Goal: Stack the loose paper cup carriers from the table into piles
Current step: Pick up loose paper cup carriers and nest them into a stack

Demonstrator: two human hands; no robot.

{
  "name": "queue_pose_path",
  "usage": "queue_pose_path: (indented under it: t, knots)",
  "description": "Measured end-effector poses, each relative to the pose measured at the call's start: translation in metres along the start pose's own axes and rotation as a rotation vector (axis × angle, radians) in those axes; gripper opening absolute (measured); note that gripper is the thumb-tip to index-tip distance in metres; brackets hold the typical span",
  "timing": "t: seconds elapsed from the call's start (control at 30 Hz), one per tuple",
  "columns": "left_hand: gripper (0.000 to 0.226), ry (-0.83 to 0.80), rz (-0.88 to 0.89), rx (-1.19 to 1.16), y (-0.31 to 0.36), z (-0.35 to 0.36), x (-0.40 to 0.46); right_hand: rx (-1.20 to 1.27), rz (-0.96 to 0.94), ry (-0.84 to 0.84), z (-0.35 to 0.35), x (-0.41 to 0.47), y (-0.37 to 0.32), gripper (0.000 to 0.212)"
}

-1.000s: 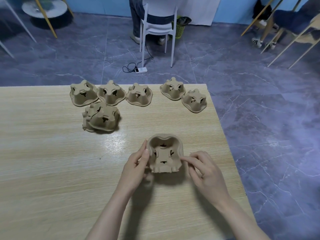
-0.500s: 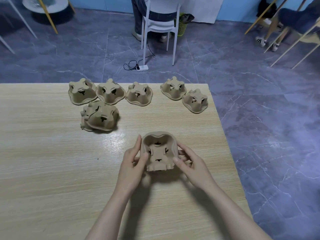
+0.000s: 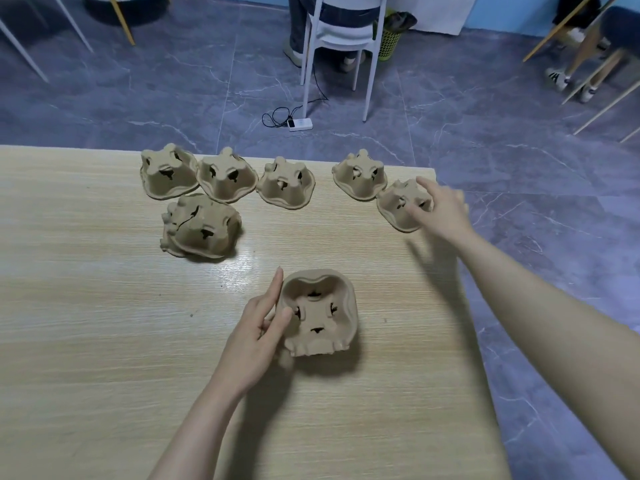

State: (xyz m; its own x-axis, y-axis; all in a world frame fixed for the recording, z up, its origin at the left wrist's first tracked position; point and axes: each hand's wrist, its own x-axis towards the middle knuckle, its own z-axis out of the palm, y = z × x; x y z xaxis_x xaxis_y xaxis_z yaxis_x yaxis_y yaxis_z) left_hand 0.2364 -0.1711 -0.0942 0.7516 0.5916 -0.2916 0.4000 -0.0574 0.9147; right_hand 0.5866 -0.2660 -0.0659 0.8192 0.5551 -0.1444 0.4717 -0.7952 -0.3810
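Grey marbled floor tiles (image 3: 138,81); white chair (image 3: 341,32); blue wall (image 3: 502,15); pale wooden table (image 3: 86,306)

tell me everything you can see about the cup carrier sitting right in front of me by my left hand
The near carrier is tan moulded paper pulp, with a wavy raised rim, a hollow centre and small dark slits. It sits on the wooden table, its opening facing the camera. The left hand touches its left side, fingers straight.
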Motion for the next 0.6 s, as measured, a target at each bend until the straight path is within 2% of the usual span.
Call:
queue_pose_path:
  t: [0.17,0.3,0.6]
  knots:
    - [0.054,0.007,0.002,-0.036,-0.003,0.001,0.0,-0.172,0.011,-0.114,0.016,0.026,-0.002,0.052]
    - [0.054,0.015,-0.001,-0.027,-0.004,0.001,0.0,-0.217,0.006,-0.077,0.02,0.035,0.003,0.049]
    - [0.055,0.021,-0.016,-0.038,-0.008,0.004,0.001,0.253,0.105,-0.207,0.023,0.009,0.021,0.094]
